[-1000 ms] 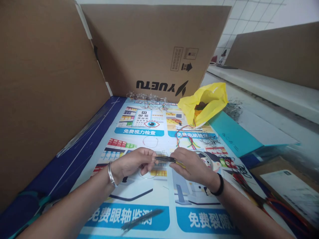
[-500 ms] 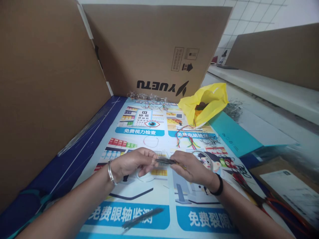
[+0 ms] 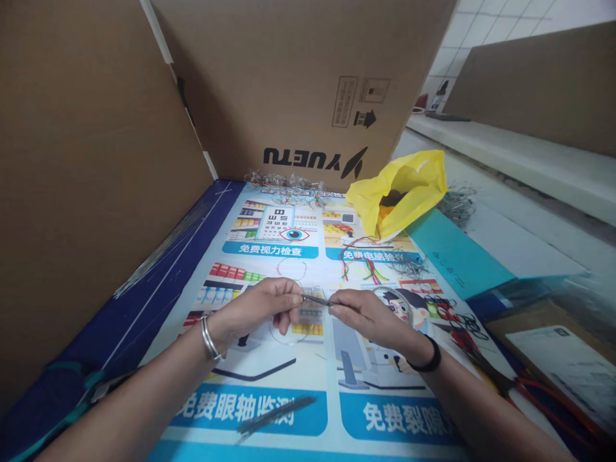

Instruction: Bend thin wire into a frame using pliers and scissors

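Observation:
Over the middle of the printed sheet (image 3: 332, 359), my right hand (image 3: 359, 314) is closed around slim dark pliers (image 3: 316, 299), whose jaws point left. Their tip meets the fingertips of my left hand (image 3: 279, 303). That hand is pinched on a thin wire, and part of a fine wire loop (image 3: 283, 341) curves below its fingers. The exact spot where jaws and wire meet is too small to make out. Nearer to me lies a bundle of short dark wires (image 3: 276, 416). A thin pinkish ring (image 3: 291, 269) rests beyond my left hand.
A yellow bag (image 3: 409, 192) stands at the back right, with coloured cords (image 3: 368, 269) by it. Tangled wire (image 3: 289, 186) lines the cardboard wall (image 3: 289, 83). Red-handled scissors (image 3: 548, 401) lie right, teal-handled ones (image 3: 72, 417) left. Black loops (image 3: 464, 321) lie near a parcel (image 3: 553, 359).
The pliers have turned in my right hand and now slant slightly down to the right. A bent wire that stood above them no longer shows. The view has shifted slightly.

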Demonstrator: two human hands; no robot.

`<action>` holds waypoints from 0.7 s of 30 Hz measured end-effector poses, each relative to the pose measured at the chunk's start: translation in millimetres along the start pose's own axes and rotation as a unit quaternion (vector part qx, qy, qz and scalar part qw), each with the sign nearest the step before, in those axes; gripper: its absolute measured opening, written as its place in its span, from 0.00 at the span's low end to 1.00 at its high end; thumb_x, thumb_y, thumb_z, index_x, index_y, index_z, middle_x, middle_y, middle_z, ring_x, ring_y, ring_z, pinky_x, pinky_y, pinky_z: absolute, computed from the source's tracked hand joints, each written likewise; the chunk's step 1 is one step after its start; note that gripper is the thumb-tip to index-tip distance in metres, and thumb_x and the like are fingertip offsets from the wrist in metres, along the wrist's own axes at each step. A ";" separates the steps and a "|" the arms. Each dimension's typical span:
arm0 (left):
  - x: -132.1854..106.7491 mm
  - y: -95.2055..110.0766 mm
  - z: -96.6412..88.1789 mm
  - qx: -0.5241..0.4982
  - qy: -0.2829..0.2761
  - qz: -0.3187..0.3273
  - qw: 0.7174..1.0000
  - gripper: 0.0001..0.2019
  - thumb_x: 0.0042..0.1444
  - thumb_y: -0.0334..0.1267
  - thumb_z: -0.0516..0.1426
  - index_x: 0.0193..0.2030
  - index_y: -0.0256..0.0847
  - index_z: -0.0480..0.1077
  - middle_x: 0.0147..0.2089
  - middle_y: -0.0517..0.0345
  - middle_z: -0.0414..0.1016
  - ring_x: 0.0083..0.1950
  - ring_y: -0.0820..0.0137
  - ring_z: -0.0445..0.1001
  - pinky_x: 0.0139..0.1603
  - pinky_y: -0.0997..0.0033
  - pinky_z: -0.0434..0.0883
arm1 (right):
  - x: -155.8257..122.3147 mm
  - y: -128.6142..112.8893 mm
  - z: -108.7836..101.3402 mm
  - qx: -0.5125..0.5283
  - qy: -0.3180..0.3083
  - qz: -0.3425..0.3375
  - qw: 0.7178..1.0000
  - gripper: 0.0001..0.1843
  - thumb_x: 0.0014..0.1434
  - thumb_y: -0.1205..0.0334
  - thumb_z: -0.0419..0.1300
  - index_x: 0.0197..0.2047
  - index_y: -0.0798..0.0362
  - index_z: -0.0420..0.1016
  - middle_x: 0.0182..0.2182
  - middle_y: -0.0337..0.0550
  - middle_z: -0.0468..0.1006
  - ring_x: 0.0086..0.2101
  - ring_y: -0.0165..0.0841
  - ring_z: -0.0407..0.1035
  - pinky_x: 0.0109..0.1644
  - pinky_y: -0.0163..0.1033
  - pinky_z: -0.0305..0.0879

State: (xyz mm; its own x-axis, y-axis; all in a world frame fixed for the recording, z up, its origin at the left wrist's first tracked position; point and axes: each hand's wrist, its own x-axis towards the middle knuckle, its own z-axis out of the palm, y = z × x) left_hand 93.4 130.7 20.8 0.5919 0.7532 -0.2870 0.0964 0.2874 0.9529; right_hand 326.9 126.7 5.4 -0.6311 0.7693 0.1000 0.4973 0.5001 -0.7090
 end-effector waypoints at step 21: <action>-1.1 -13.6 -7.3 0.000 0.150 0.000 0.989 0.12 0.56 0.42 0.53 0.28 0.35 0.66 0.24 0.61 0.70 0.18 0.81 0.64 0.19 0.79 0.56 | -7.4 -0.9 -24.3 -0.383 -0.006 0.116 0.916 0.16 0.60 0.51 0.49 0.34 0.54 0.70 0.31 0.46 0.74 0.33 0.36 0.68 0.32 0.37 0.58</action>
State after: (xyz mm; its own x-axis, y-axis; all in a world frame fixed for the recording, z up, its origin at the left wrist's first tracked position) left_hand 85.7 130.2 7.5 0.3275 0.8950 -0.3029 0.0964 0.2873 0.9530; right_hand 345.6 130.2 22.3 -0.4597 0.8881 -0.0028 0.8880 0.4596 -0.0119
